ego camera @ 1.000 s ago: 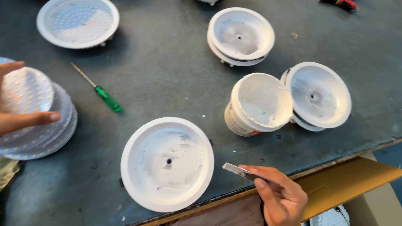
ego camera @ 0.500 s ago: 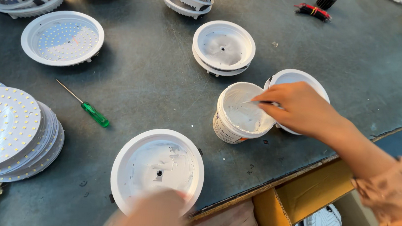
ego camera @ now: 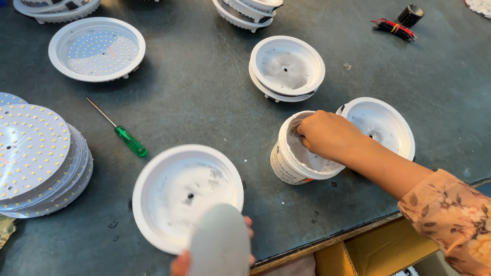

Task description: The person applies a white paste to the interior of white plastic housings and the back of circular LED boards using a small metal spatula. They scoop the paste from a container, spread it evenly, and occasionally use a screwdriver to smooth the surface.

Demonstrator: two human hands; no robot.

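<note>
At the tabletop's point(ego camera: 202, 99) near edge, the left hand point(ego camera: 179, 270) grips a pale round disc point(ego camera: 220, 257) tilted over a white lamp housing point(ego camera: 187, 196). Right of it, the right hand point(ego camera: 327, 136) reaches into a small white tub point(ego camera: 299, 162), fingers curled inside; what they hold cannot be told.

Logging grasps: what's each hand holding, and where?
Left hand pinches a round white disc at its lower edge. Right hand reaches into the white paste tub; its grip is hidden.

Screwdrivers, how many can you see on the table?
1. A green-handled screwdriver with a thin metal shaft lies on the dark grey table, between the stack of round white LED boards and the nearest white round lamp housing. Others may be hidden.
</note>
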